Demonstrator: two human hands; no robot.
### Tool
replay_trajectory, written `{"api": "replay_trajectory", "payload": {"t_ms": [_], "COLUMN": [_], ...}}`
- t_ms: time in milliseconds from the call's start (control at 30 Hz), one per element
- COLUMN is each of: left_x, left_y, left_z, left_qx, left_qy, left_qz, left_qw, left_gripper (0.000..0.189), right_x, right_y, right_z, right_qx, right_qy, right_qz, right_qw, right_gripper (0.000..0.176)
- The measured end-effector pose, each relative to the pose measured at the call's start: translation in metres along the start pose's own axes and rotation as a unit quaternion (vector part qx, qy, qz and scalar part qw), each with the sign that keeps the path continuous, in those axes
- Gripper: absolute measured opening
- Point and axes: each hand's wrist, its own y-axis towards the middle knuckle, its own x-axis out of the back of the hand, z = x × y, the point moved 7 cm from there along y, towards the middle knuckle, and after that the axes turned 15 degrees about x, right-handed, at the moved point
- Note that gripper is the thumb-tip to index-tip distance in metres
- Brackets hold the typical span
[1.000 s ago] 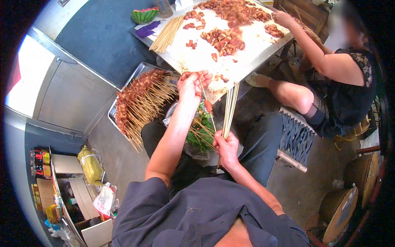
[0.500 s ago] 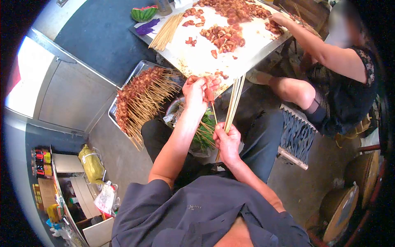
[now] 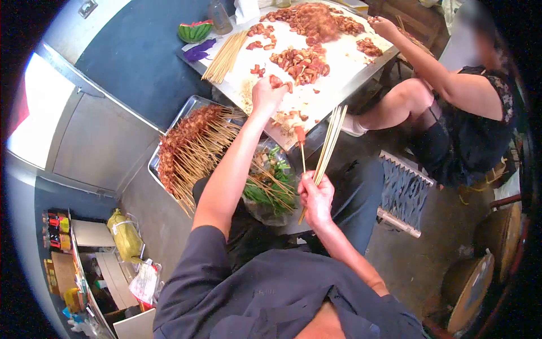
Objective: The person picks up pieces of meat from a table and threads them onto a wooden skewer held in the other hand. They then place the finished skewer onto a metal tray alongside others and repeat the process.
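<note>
My right hand (image 3: pixel 317 203) is closed around a bundle of bare bamboo skewers (image 3: pixel 329 141). The same hand also holds one separate skewer whose top carries a reddish piece of meat (image 3: pixel 300 134). My left hand (image 3: pixel 266 97) reaches over the near part of the table, its fingers curled on what looks like a small piece of meat (image 3: pixel 275 81). Just beyond it lies a heap of cut, marinated meat (image 3: pixel 302 63), with a larger heap (image 3: pixel 316 21) farther back. Small scraps (image 3: pixel 293 118) lie near the table's closest corner.
A metal tray (image 3: pixel 153 164) of loaded skewers (image 3: pixel 195 147) stands at left. Between my knees is a bag of greens (image 3: pixel 271 195) with skewers across it. The white table (image 3: pixel 344 62) bears more skewers (image 3: pixel 226 56) and a watermelon piece (image 3: pixel 195 32). A co-worker (image 3: pixel 474 90) sits at right beside a stool (image 3: pixel 407 192).
My left hand has left the meat-tipped skewer and moved forward onto the table. My right hand keeps the skewers, slightly shifted right. The co-worker's hand has lifted away from a small meat pile.
</note>
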Motion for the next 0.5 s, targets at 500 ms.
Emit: {"api": "replay_trajectory", "payload": {"t_ms": [500], "left_x": [-0.007], "left_y": [0.010], "left_z": [0.003], "left_qx": [-0.007], "left_qy": [0.088], "left_qz": [0.115], "left_qw": [0.989], "left_gripper": [0.011], "right_x": [0.018], "right_y": [-0.005], "right_z": [-0.011], "right_qx": [-0.010], "right_qy": [-0.011], "right_qz": [-0.014], "right_qw": [1.000], "right_gripper": [0.006]}}
